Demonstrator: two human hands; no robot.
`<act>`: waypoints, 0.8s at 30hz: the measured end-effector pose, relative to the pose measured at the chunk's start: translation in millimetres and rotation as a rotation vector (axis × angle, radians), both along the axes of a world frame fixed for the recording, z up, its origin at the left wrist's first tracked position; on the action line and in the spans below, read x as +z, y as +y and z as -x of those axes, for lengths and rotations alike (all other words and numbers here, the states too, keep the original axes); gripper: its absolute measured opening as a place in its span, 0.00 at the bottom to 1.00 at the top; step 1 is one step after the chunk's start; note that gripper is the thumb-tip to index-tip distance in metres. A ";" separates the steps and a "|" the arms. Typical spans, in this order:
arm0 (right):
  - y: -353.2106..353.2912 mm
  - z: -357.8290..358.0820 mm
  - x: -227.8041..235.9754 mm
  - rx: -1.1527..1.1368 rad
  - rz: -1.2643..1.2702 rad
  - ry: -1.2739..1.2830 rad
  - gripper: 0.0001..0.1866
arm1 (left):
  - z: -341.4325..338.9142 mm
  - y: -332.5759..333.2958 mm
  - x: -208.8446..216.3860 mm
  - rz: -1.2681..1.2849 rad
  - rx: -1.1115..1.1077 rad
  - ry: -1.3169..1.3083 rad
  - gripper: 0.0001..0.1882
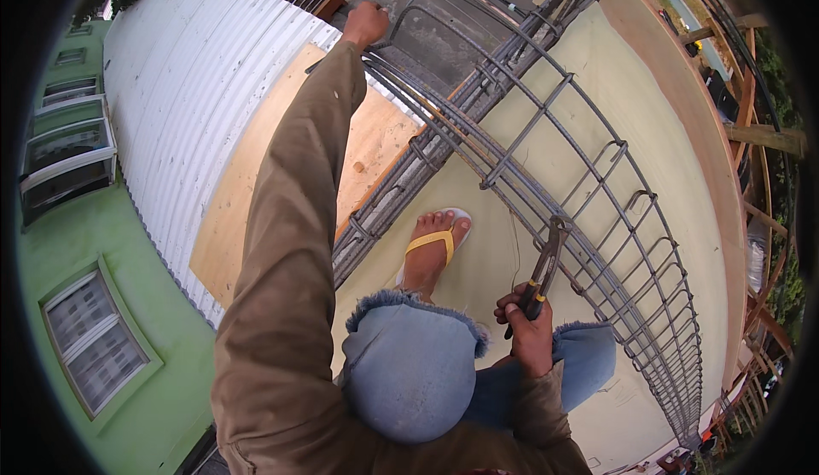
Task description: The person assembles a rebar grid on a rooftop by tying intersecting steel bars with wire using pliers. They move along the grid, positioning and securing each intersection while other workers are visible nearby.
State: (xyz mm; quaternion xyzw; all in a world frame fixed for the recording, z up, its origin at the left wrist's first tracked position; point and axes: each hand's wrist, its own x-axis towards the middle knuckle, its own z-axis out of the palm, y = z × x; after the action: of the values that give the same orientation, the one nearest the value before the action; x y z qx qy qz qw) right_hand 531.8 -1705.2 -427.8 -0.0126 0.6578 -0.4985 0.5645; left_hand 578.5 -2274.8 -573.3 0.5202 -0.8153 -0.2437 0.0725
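Where the steel cage (589, 263) crosses a bundle of bars (499, 78), rods block the middle; white roofing (188, 91) and plywood (375, 146) lie left. Pincers (546, 268) — dark metal, yellow-banded black handles — upright in right hand (531, 332), fingers wrapped round handles, head over cage bars. Left hand (367, 24) curled near the cage's far left end — grip unclear. Pale floor (478, 249) open beyond the cage, up to a brown edge board (721, 202).
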 end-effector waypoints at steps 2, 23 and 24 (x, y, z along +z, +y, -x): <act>-3.3 8.7 -1.6 0.002 -0.027 0.050 0.12 | 7.5 -4.6 -9.9 -0.057 -0.007 -0.072 0.26; 70.8 -5.3 -29.0 0.011 -0.183 0.315 0.10 | 28.3 -24.3 -56.1 -0.547 0.147 0.262 0.37; 71.5 -5.8 -29.1 0.017 -0.182 0.314 0.11 | 27.7 -25.7 -53.3 -0.550 0.159 0.247 0.37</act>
State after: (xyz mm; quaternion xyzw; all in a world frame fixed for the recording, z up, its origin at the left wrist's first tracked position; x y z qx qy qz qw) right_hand 537.7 -1633.7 -456.9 -0.0446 0.7800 -0.4241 0.4580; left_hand 550.8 -2300.5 -626.6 0.5488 -0.6606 -0.5101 0.0465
